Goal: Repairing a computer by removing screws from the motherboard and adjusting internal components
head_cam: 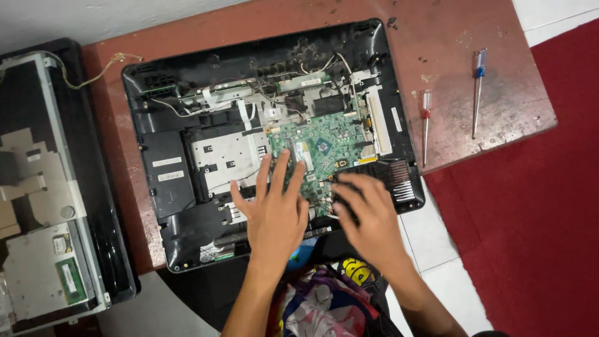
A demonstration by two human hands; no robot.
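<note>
An opened black computer chassis [156, 187] lies on a worn reddish table [449, 56], with a green circuit board [324, 146] exposed inside. My left hand [274, 209] rests flat with fingers spread on the lower left part of the board. My right hand [368, 215] lies beside it at the board's lower right edge, fingers stretched toward the left over a dark part near the metal fins [399, 181]. Neither hand holds anything that I can see.
Two screwdrivers lie on the table's right side: a red-handled one [426, 125] and a blue-handled one [478, 87]. A second dismantled panel with metal shielding [50, 262] lies at the left. A red carpet [536, 218] covers the floor at right.
</note>
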